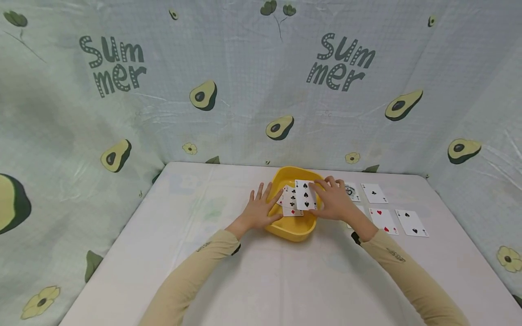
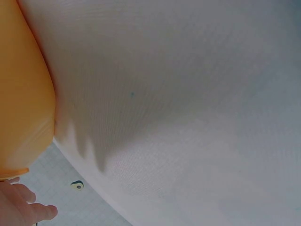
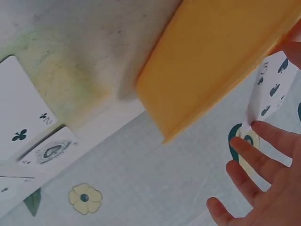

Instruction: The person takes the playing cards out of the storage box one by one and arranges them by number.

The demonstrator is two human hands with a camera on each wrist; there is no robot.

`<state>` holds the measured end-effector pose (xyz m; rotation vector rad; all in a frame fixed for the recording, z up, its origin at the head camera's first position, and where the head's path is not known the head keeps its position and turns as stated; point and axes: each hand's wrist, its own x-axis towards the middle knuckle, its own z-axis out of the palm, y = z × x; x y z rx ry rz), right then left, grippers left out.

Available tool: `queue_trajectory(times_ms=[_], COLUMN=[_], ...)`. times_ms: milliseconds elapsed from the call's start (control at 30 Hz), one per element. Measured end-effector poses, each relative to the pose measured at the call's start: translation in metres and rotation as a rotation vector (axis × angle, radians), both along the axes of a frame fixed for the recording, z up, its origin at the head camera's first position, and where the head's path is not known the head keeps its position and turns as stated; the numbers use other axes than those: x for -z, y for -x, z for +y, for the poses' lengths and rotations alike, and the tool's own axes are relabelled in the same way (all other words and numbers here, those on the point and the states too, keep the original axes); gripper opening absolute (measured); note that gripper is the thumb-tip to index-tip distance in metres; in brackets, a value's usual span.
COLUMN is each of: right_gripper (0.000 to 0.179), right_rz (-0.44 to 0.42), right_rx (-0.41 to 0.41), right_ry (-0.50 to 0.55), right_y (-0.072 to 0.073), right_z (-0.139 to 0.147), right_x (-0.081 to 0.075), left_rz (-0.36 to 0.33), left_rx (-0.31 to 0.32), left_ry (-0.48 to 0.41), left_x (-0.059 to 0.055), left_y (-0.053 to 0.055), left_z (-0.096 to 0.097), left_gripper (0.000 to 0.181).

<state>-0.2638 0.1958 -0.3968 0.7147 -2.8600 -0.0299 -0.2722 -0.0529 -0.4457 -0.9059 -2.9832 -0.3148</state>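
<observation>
My right hand [image 1: 336,200] pinches a playing card of spades [image 1: 304,194] above a yellow plastic tray [image 1: 294,173]. Three spade pips in a line show on its face. In the right wrist view the card [image 3: 274,87] rises past the tray's rim, by the fingertips. My left hand [image 1: 258,210] lies spread at the tray's left side, fingers fairly straight, the thumb along the near left rim. Inside the tray, loose cards [image 1: 288,199] overlap, among them clubs and a diamond, partly covered by the held card.
Right of the tray, face-up cards lie in two rows: an ace of spades [image 1: 351,192], a club card [image 1: 374,193], a heart card [image 1: 383,221] and a spade card [image 1: 412,222]. Another card is mostly hidden behind the right hand. A patterned cloth [image 1: 240,90] hangs behind the white table [image 1: 195,208].
</observation>
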Motion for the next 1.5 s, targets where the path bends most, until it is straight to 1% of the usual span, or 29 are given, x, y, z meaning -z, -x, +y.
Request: queue_trajectory(times_ms=[100, 233, 467, 667, 833, 1033, 1333, 1500], right_gripper=[0.074, 0.074, 0.073, 0.073, 0.077, 0.077, 0.075, 0.075], right_rz=[0.02, 0.017, 0.026, 0.02, 0.022, 0.067, 0.154, 0.141], right_rx=[0.001, 0.008, 0.024, 0.039, 0.052, 0.023, -0.023, -0.002], right_ry=[-0.01, -0.008, -0.001, 0.011, 0.012, 0.028, 0.041, 0.047], right_y=[-0.001, -0.004, -0.012, -0.023, -0.032, -0.045, -0.061, -0.072], right_z=[0.003, 0.006, 0.012, 0.019, 0.025, 0.037, 0.059, 0.069], right_x=[0.001, 0.001, -0.001, -0.002, -0.002, 0.0, 0.008, 0.012], left_rz=[-0.001, -0.008, -0.015, -0.002, 0.007, -0.004, -0.006, -0.011], left_rx=[0.003, 0.008, 0.005, 0.008, 0.009, 0.008, 0.004, 0.005], left_ry=[0.004, -0.003, 0.001, 0.006, 0.008, 0.009, 0.008, 0.005], left_x=[0.001, 0.003, 0.003, 0.002, 0.002, 0.001, 0.003, 0.002], left_y=[0.0, 0.0, -0.001, -0.002, -0.002, -0.002, 0.001, 0.001], left_z=[0.0, -0.001, -0.002, -0.002, -0.002, -0.002, -0.002, -0.002], left_gripper=[0.07, 0.07, 0.07, 0.07, 0.07, 0.07, 0.071, 0.071])
